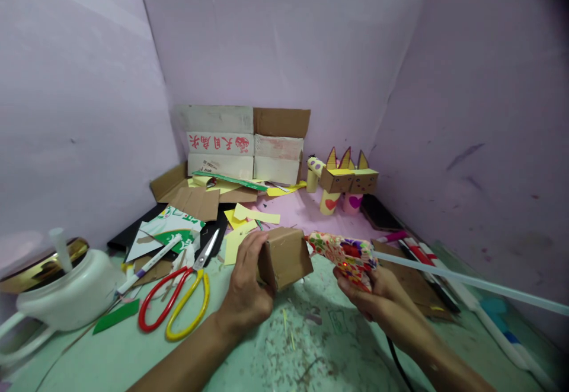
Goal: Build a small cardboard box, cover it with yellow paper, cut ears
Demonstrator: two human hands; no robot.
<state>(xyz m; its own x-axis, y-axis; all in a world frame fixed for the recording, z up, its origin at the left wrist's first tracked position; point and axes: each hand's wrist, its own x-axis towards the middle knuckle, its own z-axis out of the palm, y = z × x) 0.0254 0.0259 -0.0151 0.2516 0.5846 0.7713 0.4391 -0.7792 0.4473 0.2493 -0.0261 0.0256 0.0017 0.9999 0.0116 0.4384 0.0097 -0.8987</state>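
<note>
Two hands [249, 288] [382, 297], one glue gun [338, 254], one glue stick [466, 280], one handheld cardboard box [288, 260], one pair of scissors [192, 272], one white mug [73, 297] and two box-headed figures [335, 182] [365, 182].

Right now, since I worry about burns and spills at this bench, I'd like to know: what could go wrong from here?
The glue gun in the right hand shows a lit light, so its tip may be hot; a slip could burn the left hand gripping the cardboard box.

The long glue stick juts from the gun's back and might catch the markers.

The scissors lie beside the left arm, which could knock them.
</note>
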